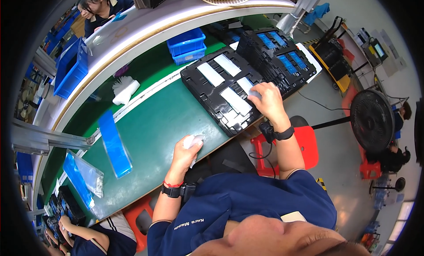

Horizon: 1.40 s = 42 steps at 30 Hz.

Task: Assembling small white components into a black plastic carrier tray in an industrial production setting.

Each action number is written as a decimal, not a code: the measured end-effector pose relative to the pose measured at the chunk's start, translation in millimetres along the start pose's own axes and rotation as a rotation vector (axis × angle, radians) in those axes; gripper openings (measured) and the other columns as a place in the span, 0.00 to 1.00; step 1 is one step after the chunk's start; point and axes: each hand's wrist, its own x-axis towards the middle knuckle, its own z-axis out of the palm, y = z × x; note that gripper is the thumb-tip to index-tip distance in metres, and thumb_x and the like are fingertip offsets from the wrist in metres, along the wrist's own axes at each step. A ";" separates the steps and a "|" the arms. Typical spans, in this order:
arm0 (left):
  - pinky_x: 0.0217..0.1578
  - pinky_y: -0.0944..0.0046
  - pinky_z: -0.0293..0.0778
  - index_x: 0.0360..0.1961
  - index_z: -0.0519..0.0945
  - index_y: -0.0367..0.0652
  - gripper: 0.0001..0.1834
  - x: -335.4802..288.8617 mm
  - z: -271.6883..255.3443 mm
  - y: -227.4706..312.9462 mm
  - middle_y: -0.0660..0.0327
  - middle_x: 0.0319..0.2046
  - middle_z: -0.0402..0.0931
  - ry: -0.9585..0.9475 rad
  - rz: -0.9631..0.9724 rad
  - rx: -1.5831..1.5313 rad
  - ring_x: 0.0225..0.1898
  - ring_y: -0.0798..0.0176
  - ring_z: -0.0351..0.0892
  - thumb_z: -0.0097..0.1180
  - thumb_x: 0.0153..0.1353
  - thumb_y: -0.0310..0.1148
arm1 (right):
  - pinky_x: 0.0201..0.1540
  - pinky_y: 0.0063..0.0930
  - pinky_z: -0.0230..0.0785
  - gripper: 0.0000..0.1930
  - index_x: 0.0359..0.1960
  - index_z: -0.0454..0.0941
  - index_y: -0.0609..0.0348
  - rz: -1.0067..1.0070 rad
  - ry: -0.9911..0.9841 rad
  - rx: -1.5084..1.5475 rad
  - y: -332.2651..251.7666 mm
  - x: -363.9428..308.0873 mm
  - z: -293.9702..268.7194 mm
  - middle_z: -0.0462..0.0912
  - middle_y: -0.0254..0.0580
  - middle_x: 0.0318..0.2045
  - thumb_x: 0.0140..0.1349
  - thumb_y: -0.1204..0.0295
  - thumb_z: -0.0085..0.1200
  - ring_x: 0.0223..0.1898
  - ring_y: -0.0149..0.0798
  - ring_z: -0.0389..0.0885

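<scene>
My left hand (pixel 180 156) is closed around a crumpled white wipe (pixel 193 142), just over the near edge of the green bench. My right hand (pixel 270 103) reaches over a black plastic tray (pixel 199 89). Its fingers are pinched at the end of a pale flat strip (pixel 245 85) in the tray; something whitish shows under the fingertips, too hidden to name. Beside it lie several similar pale strips, among them a front one (pixel 236 101) and a left one (pixel 210 74).
Right of the tray stand stacked black trays (pixel 276 57) with blue-covered pieces. Blue bins (pixel 187 46) sit behind. Blue film strips (pixel 114 143) and a clear bag (pixel 90 174) lie left. A white bundle (pixel 125 90) rests near the ledge. A co-worker's hands (pixel 66 225) work at far left.
</scene>
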 end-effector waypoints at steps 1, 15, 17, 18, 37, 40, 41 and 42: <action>0.15 0.75 0.58 0.35 0.78 0.38 0.09 -0.1 0.7 0.7 0.69 0.20 0.71 0.010 -0.003 0.002 0.15 0.78 0.63 0.61 0.54 0.29 | 0.42 0.37 0.64 0.11 0.29 0.80 0.55 0.007 -0.027 -0.015 0.8 -2.2 1.7 0.80 0.38 0.30 0.42 0.69 0.65 0.37 0.45 0.74; 0.15 0.74 0.60 0.34 0.77 0.38 0.10 4.6 -4.2 -9.6 0.69 0.19 0.70 0.002 -0.009 -0.009 0.15 0.77 0.64 0.62 0.53 0.30 | 0.42 0.38 0.64 0.09 0.29 0.81 0.57 -0.003 0.030 -0.097 3.3 -4.4 3.4 0.79 0.39 0.30 0.45 0.69 0.63 0.38 0.44 0.74; 0.15 0.74 0.60 0.34 0.77 0.38 0.10 3.6 -3.2 -8.4 0.69 0.19 0.70 0.000 -0.006 -0.008 0.15 0.77 0.64 0.62 0.53 0.31 | 0.42 0.38 0.64 0.10 0.30 0.80 0.58 0.016 0.051 -0.079 5.8 -5.6 -1.7 0.80 0.40 0.31 0.46 0.67 0.63 0.38 0.45 0.75; 0.15 0.74 0.60 0.34 0.76 0.39 0.10 3.2 -3.2 -8.3 0.69 0.20 0.71 -0.001 -0.005 0.008 0.15 0.77 0.64 0.62 0.53 0.30 | 0.42 0.38 0.65 0.11 0.29 0.80 0.58 0.026 0.113 -0.045 7.1 -5.8 -7.3 0.80 0.41 0.31 0.46 0.67 0.62 0.38 0.45 0.75; 0.34 0.68 0.73 0.38 0.76 0.40 0.20 1.8 59.2 22.1 0.57 0.32 0.73 0.055 0.977 0.776 0.32 0.59 0.76 0.69 0.41 0.26 | 0.53 0.32 0.66 0.32 0.50 0.71 0.67 0.706 0.364 0.130 236.8 32.9 -62.7 0.78 0.54 0.46 0.48 0.59 0.65 0.49 0.46 0.76; 0.33 0.62 0.75 0.41 0.77 0.42 0.25 4.0 74.8 21.1 0.52 0.42 0.69 0.069 0.883 0.794 0.36 0.53 0.77 0.72 0.37 0.30 | 0.42 0.27 0.69 0.36 0.58 0.62 0.62 0.844 0.383 0.752 226.1 30.9 -55.2 0.78 0.41 0.39 0.49 0.60 0.65 0.39 0.36 0.77; 0.32 0.60 0.76 0.41 0.77 0.43 0.26 6.6 79.4 21.2 0.52 0.44 0.68 0.066 0.880 0.821 0.36 0.53 0.77 0.72 0.37 0.31 | 0.42 0.27 0.69 0.36 0.58 0.62 0.62 0.843 0.384 0.754 224.6 28.3 -54.9 0.78 0.41 0.39 0.49 0.60 0.65 0.39 0.36 0.77; 0.30 0.58 0.76 0.41 0.77 0.44 0.26 9.3 82.8 20.3 0.53 0.45 0.68 0.051 0.898 0.856 0.36 0.52 0.77 0.73 0.37 0.33 | 0.39 0.27 0.69 0.34 0.55 0.64 0.63 0.837 0.394 0.782 224.5 26.4 -54.4 0.78 0.40 0.38 0.49 0.61 0.65 0.37 0.34 0.77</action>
